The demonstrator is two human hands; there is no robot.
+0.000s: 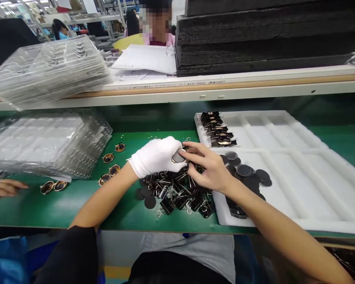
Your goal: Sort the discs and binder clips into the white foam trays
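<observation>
My left hand [156,157], in a white glove, grips a round watch case [178,156] with a gold-coloured rim and a grey disc face. My bare right hand [210,167] has its fingertips on the face and edge of that case. Beneath both hands lies a heap of black binder clips [180,199] with silver wire handles. A few black discs [150,202] lie at the heap's left side. More black discs [245,170] are piled on the near left part of the white foam tray [286,173]. Several clips holding thin gold-rimmed pieces [219,130] stand in its far left slot.
Several gold-rimmed watch cases [114,170] lie on the green tabletop [130,215]. At left are stacked clear plastic trays [47,146] and another person's hand [6,189]. The shelf [154,92] above carries more clear trays [53,67] and black foam slabs [254,39]. A person [158,23] sits opposite.
</observation>
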